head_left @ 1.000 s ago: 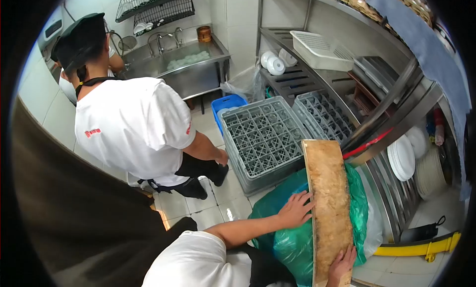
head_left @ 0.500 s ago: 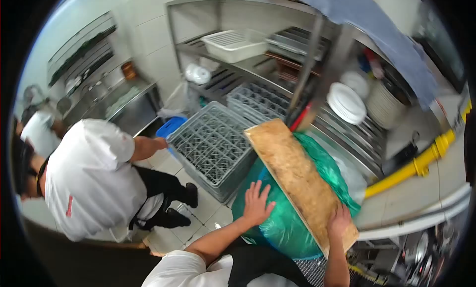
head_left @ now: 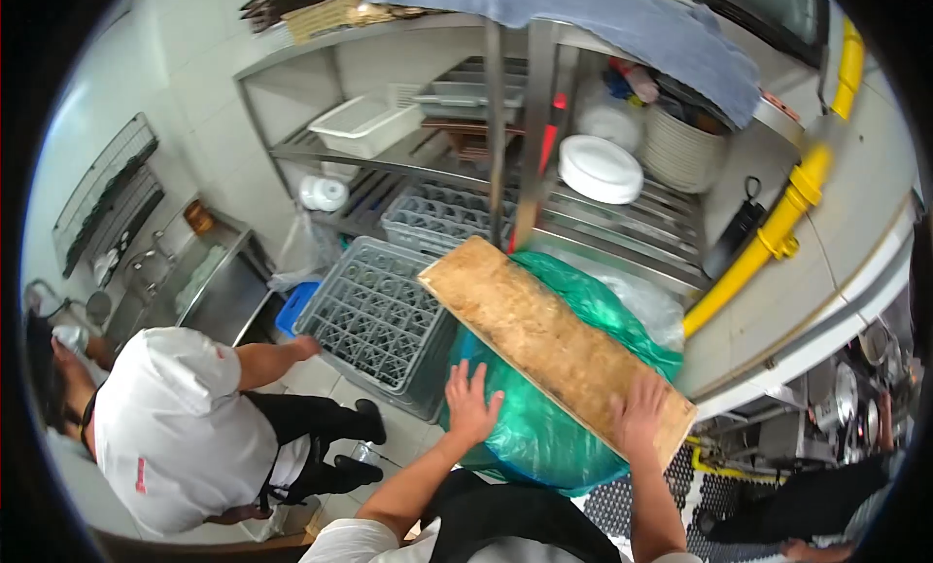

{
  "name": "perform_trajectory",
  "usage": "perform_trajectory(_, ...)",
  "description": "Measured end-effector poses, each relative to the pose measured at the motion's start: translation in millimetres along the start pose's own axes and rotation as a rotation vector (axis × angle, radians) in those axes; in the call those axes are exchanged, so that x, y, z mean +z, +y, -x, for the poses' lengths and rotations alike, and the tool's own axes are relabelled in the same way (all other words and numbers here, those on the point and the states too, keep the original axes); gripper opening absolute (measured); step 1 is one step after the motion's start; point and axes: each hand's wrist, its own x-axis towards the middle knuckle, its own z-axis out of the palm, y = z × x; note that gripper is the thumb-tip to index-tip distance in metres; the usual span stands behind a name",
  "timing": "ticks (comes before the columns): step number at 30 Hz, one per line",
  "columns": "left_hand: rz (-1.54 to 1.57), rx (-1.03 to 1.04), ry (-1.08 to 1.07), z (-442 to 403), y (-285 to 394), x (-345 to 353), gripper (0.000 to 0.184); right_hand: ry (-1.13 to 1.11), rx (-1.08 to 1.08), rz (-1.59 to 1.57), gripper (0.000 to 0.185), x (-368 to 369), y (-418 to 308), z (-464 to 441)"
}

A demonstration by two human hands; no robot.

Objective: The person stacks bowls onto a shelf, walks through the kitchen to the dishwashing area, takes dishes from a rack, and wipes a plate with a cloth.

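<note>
A long wooden board (head_left: 544, 330) with a stained surface lies slanted across a large green plastic bag (head_left: 525, 437). My right hand (head_left: 641, 412) rests on the board's near right end, fingers spread and flat. My left hand (head_left: 469, 405) is on or just over the bag's left side, left of the board, with its fingers apart and nothing in them. What the bag holds is hidden.
Beside the bag stands a grey glass rack (head_left: 374, 315); a co-worker (head_left: 180, 427) at left reaches toward it. Behind are metal shelves (head_left: 418, 159) with trays and plates (head_left: 600, 169). A yellow pipe (head_left: 758, 242) runs at right. Another person's dark-clothed leg (head_left: 807, 500) shows lower right.
My view has swung to the right, so shelves, rack and board sit further left. Another person has come into view at lower right. My hands keep about the same places on board and bag.
</note>
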Motion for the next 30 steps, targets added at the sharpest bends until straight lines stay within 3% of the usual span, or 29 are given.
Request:
perform_trajectory(2,0.016,-0.001,-0.051,-1,2,0,0.064,-0.328,0.083,0.043,0.068,29,11,15)
perform_trajectory(19,0.021,0.064,-0.024,0,1,1,0.058,-0.193,0.104,-0.136,0.065,20,13,16)
perform_trajectory(21,-0.002,0.149,0.003,-1,-3,6,0.057,-0.137,0.141,-0.117,0.065,19,17,13)
perform_trajectory(23,0.027,0.146,-0.002,-1,3,4,0.056,0.134,0.108,-0.040,0.064,8,19,5)
perform_trajectory(24,0.037,0.116,-0.021,0,3,6,0.056,0.144,0.154,-0.003,0.064,-2,20,5)
perform_trajectory(27,0.041,0.093,-0.067,-2,11,0,0.057,0.140,0.186,-0.003,0.063,-15,22,7)
perform_trajectory(29,0.050,0.020,-0.099,-1,14,-1,0.057,-0.085,0.104,0.013,0.062,7,33,26)
perform_trajectory(30,0.054,0.026,-0.095,-2,12,0,0.057,-0.077,0.104,0.016,0.062,9,33,25)
